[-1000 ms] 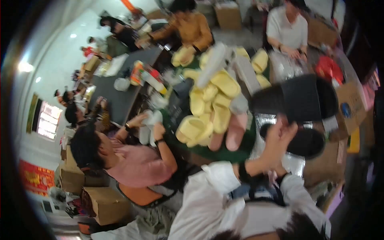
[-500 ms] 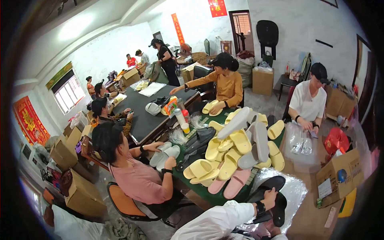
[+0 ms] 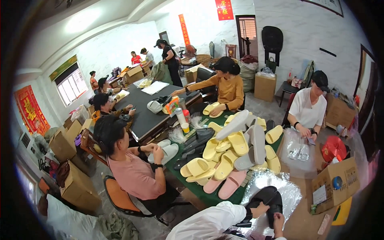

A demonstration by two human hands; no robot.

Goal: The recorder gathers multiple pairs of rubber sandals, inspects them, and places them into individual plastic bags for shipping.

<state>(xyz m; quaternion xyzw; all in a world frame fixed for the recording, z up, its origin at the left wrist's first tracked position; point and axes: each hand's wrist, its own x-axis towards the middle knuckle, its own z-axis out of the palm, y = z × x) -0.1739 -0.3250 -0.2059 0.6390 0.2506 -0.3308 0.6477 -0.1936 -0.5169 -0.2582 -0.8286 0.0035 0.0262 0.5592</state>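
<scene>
A pair of black slide slippers (image 3: 265, 196) lies side by side in front of me, over shiny clear plastic (image 3: 289, 196). My left hand (image 3: 260, 210), white-sleeved with a black band at the wrist, grips the slippers near their lower end. My right hand (image 3: 279, 221) pinches the lower edge of the right-hand slipper. Just beyond is a heap of slides: yellow ones (image 3: 226, 164), grey ones (image 3: 259, 146) and a pink pair (image 3: 232, 185), on a green-covered table (image 3: 204, 195).
A person in pink (image 3: 134, 176) sits at my left by white slides (image 3: 169, 153). Across sits a person in mustard (image 3: 226, 90); at right, one in white (image 3: 309, 108) handles plastic bags (image 3: 298, 150). An open cardboard box (image 3: 335, 184) stands at the right table edge.
The black slippers have come together side by side, and my right hand now shows on one. The person in pink has lifted their hands off the white slides.
</scene>
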